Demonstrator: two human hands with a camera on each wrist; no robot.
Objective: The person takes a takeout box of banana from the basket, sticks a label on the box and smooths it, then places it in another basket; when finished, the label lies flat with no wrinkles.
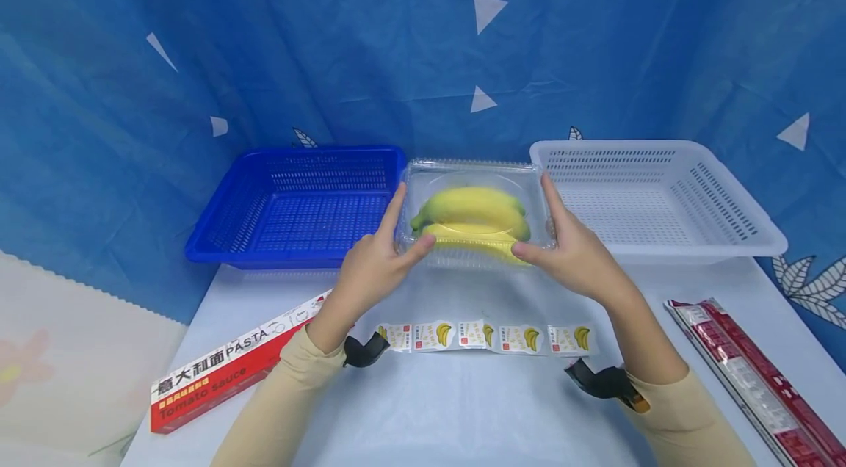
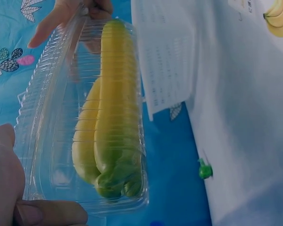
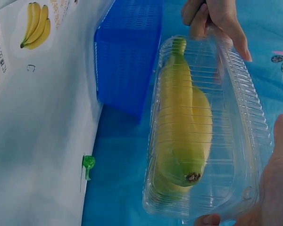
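Note:
Between both hands is a clear plastic clamshell box with its lid down and bananas inside. My left hand grips its left side, thumb on the near edge. On the right side my right hand holds it the same way, thumb at the near corner. Both wrist views show the box raised off the table, with the yellow-green bananas seen through its ribbed wall. A strip of banana stickers lies on the table nearer to me.
A blue basket stands at the back left, a white basket at the back right. The red and white pasta box lies left on the white table. To the right lies a long red and silver packet. A blue curtain hangs behind.

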